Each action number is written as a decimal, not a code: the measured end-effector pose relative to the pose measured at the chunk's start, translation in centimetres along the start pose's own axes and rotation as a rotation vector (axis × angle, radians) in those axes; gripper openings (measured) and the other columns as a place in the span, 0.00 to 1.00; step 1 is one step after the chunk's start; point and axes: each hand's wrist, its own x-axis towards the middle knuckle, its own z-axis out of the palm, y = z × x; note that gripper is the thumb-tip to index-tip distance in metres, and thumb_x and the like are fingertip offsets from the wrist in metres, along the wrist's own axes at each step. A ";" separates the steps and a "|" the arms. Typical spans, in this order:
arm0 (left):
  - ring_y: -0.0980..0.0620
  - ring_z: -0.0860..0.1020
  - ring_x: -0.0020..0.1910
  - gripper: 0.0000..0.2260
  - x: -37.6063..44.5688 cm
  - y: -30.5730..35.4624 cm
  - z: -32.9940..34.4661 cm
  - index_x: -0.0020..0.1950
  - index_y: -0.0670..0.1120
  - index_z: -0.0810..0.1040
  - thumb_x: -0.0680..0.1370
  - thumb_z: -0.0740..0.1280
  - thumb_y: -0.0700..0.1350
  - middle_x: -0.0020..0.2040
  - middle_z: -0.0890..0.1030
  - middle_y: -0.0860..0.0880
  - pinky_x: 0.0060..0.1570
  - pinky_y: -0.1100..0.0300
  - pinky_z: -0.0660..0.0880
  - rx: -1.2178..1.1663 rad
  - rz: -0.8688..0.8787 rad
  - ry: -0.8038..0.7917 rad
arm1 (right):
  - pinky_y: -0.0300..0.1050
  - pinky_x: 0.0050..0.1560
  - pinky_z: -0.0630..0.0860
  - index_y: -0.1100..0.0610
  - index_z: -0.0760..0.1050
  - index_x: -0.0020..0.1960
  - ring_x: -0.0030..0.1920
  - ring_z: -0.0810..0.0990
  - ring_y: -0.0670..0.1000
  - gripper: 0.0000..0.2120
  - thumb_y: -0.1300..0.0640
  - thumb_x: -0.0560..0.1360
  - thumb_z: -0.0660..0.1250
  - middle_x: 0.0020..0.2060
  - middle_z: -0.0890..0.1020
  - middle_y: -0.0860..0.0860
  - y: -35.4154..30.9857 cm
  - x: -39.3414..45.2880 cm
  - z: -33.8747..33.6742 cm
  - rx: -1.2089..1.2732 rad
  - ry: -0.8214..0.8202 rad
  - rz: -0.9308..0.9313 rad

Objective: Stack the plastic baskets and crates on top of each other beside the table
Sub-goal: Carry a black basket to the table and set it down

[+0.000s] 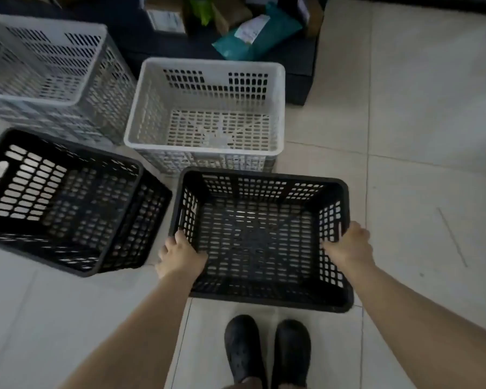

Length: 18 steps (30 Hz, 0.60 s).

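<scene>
Black basket (260, 237) gripped at both side rims, just in front of my shoes (267, 352).
My left hand (180, 255) and right hand (348, 244) are closed over its edges; a white basket (208, 108) sits just behind, another black crate (65, 200) to the left.

You are looking at a dim, flat-lit scene with soft daylight on the pale floor tiles (404, 113), brightest toward the upper right. Shadows are faint and diffuse. No glare shows. The grey crate (44, 66) at upper left is smeared with blur, and the wide lens bends straight lines near the edges. The dark clutter at the top is murky.
</scene>
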 end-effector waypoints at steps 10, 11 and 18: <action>0.36 0.61 0.71 0.38 12.7 -0.2 5.1 0.78 0.49 0.49 0.74 0.66 0.48 0.74 0.59 0.39 0.68 0.42 0.61 -0.241 -0.207 0.155 | 0.49 0.51 0.75 0.67 0.59 0.70 0.60 0.74 0.63 0.28 0.67 0.72 0.65 0.64 0.71 0.64 4.4 11.0 7.2 0.136 0.063 0.330; 0.36 0.62 0.71 0.38 13.4 -0.3 4.8 0.78 0.48 0.50 0.73 0.67 0.47 0.73 0.62 0.38 0.68 0.43 0.63 -0.306 -0.241 0.156 | 0.50 0.50 0.75 0.67 0.61 0.68 0.59 0.74 0.63 0.27 0.67 0.72 0.66 0.63 0.71 0.64 4.3 11.2 7.2 0.145 0.094 0.320; 0.36 0.79 0.52 0.19 11.5 -0.9 0.9 0.61 0.36 0.75 0.71 0.67 0.39 0.53 0.80 0.36 0.50 0.51 0.76 -0.445 -0.290 0.113 | 0.40 0.27 0.68 0.70 0.73 0.56 0.35 0.77 0.57 0.12 0.67 0.73 0.63 0.46 0.79 0.65 5.1 9.6 2.6 0.164 0.081 0.302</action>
